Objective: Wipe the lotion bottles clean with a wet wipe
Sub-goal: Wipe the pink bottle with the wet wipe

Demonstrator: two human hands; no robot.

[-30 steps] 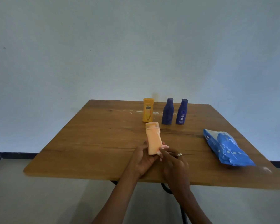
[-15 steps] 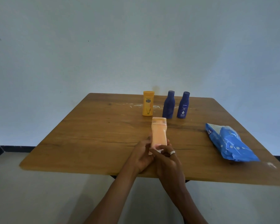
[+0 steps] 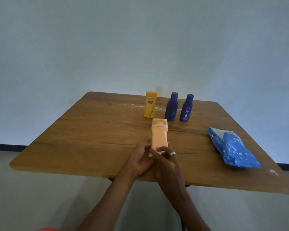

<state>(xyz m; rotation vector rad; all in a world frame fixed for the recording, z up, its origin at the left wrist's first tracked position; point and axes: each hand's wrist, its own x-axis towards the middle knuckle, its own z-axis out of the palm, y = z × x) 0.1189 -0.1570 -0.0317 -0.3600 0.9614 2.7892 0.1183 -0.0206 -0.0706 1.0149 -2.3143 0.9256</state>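
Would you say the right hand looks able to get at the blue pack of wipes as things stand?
Probably yes, once it lets go. The right hand is busy at the base of the peach bottle, but the wipes pack lies on its side of the table, with only bare wood between them.

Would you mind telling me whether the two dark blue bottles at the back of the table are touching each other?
Apart. In the head view, a strip of table shows between the plain dark blue bottle and the labelled dark blue bottle.
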